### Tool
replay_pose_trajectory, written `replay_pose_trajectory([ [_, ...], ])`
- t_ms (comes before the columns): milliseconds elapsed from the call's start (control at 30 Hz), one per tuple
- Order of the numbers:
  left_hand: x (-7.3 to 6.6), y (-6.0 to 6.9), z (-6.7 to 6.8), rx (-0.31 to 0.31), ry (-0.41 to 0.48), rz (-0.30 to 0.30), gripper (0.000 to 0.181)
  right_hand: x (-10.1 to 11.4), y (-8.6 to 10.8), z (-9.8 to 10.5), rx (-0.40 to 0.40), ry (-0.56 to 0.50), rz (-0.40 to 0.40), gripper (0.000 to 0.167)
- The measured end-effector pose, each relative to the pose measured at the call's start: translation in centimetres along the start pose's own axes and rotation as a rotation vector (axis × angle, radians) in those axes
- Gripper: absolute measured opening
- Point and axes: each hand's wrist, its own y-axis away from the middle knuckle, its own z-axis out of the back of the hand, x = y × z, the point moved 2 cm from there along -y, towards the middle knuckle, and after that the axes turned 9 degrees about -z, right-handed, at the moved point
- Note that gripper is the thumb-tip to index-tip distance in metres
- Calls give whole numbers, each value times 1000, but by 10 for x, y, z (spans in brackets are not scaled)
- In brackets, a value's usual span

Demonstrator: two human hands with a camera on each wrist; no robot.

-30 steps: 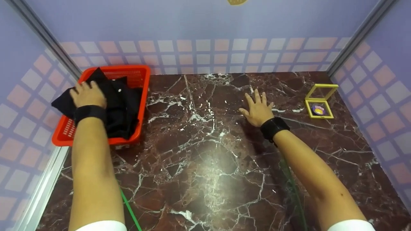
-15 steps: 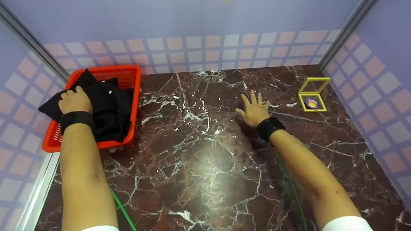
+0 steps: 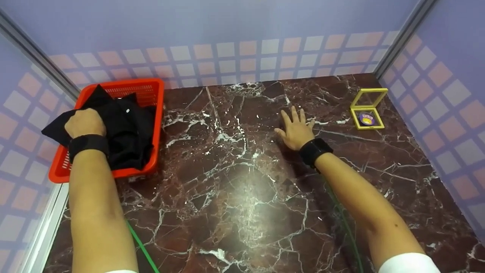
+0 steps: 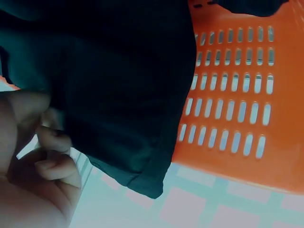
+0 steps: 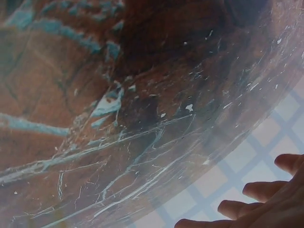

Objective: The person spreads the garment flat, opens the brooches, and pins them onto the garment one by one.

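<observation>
A black garment [image 3: 125, 129], with a small white spot on it, lies bunched in the red plastic basket [image 3: 158, 113] at the left. One corner of the cloth hangs over the basket's left rim. My left hand [image 3: 86, 123] grips the garment, its fingers curled. In the left wrist view the thumb and fingers pinch the dark fabric [image 4: 128, 95] near its edge; part of the grip is out of frame. My right hand [image 3: 296, 131] is over the marbled table with fingers spread and straight, holding nothing. The right wrist view shows its extended fingers [image 5: 261, 191].
A small yellow frame box [image 3: 368, 118] stands with its lid up at the right, a purple round badge inside. Tiled-pattern walls [image 3: 227, 57] enclose the dark marble table [image 3: 227, 182] on three sides. A green cord [image 3: 142, 246] runs under the left forearm.
My left hand's fingers, first laid out over the black garment, have curled into a grip on it. The right hand stays spread. The head view has shifted slightly.
</observation>
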Motion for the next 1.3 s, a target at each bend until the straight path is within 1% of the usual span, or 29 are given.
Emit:
replay_pose_trajectory([
  [167, -9, 1, 11, -59, -4, -10, 40, -2, -2, -1, -7, -1, -23, 77],
  [200, -11, 2, 14, -77, 1, -11, 42, -2, -2, -2, -7, -1, -27, 78],
  [267, -17, 3, 19, -135, 13, -22, 44, -3, -3, -3, -1, -5, -33, 77],
  [333, -24, 5, 23, -244, 34, -42, 43, -3, -3, -4, -4, -12, -33, 77],
  [467, -39, 8, 32, -523, 92, -99, 39, 0, -2, -5, -11, -29, -20, 77],
  [533, -45, 8, 38, -630, 126, -120, 38, 2, -1, -6, -10, -37, -14, 77],
  [667, -56, 7, 50, -774, 190, -159, 39, 2, 1, -9, -11, -48, -12, 78],
  [833, -70, 10, 66, -916, 244, -209, 38, 2, 2, -11, -16, -54, -6, 78],
  [933, -79, 13, 77, -968, 278, -217, 36, 2, 2, -11, -17, -48, 1, 77],
  [1000, -86, 16, 85, -987, 298, -206, 35, 3, 1, -11, -17, -45, 6, 77],
  [1133, -99, 18, 98, -978, 327, -172, 33, 1, 1, -12, -8, -38, 14, 77],
  [1233, -110, 18, 104, -973, 337, -177, 32, -2, 1, -14, -4, -34, 15, 77],
  [1300, -116, 18, 108, -987, 358, -192, 31, -4, 0, -15, -11, -39, 15, 77],
])
